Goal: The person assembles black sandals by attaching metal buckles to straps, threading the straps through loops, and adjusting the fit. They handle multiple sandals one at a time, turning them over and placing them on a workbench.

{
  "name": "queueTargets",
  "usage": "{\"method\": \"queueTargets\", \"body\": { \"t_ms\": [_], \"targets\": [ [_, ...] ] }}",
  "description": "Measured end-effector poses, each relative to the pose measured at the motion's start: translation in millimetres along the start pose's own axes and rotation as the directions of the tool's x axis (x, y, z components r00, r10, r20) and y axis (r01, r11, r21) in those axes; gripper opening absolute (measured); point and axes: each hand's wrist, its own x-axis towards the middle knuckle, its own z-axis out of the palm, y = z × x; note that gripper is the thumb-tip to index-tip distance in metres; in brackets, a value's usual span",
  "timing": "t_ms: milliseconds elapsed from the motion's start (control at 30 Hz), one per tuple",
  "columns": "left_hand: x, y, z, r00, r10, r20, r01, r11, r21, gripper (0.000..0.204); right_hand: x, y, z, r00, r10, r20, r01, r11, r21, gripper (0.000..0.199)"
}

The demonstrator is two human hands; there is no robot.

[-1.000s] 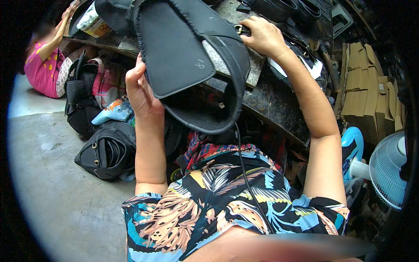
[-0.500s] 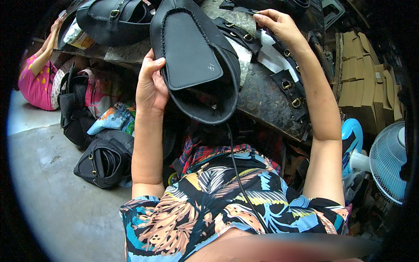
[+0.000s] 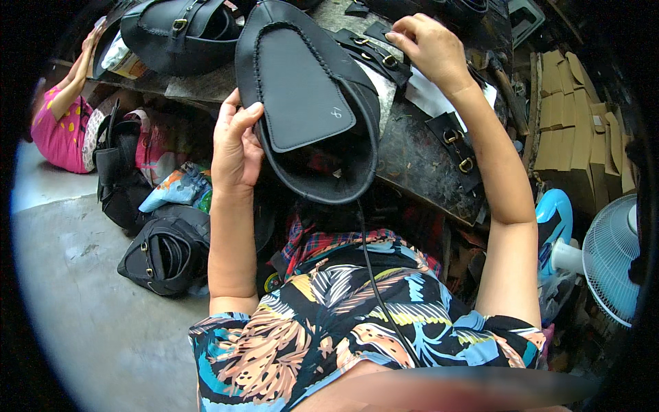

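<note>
My left hand (image 3: 237, 141) grips the edge of a black leather bag (image 3: 302, 89), thumb on the front and fingers behind. The bag has a wide open mouth facing me and a stitched flap panel with a light handwritten mark. Over the bench, my right hand (image 3: 429, 51) is closed, thumb and fingertips pinched at a dark leather strap (image 3: 377, 31), which is mostly hidden by the hand. Beside it lie buckled black straps (image 3: 390, 60), and more buckled pieces (image 3: 450, 136) rest nearer me on the bench.
The dark workbench (image 3: 422, 182) carries white paper (image 3: 429, 93) and another buckled black bag (image 3: 180, 34). Further black bags (image 3: 161, 257) sit on the floor at left, near a person in pink (image 3: 62, 134). Cardboard boxes (image 3: 570, 110) and a fan (image 3: 611, 261) stand at right.
My right hand has moved left and slightly toward me, and the buckled strap below it no longer lies across the paper. The bag has shifted slightly toward me in my left hand.
</note>
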Motion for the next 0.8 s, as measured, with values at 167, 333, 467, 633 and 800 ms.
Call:
{"method": "queueTargets", "body": {
  "t_ms": [167,333,467,633,800],
  "targets": [
    [-5,0,0,0.999,0.017,-0.031,-0.017,1.0,-0.004,0.057,-3,-16,16,0.991,0.025,0.131,-0.024,1.0,-0.015,0.043],
    [-12,-1,-3,0.997,-0.042,-0.067,0.044,0.999,0.029,0.06,7,11,20,0.969,0.174,0.178,-0.239,0.85,0.47,0.027],
    [-13,-6,-4,0.998,-0.03,-0.062,0.037,0.992,0.117,0.055,7,29,9,0.94,0.134,0.315,-0.331,0.588,0.738,0.013],
    [-13,-5,-3,0.998,-0.052,-0.045,0.052,0.999,0.011,0.059,-8,12,2,0.974,0.135,0.182,-0.188,0.93,0.317,0.038],
    [-15,-5,1,0.998,-0.045,-0.042,0.047,0.998,0.048,0.058,-16,7,11,0.993,0.051,0.109,-0.07,0.982,0.177,0.03]
  ]
}}
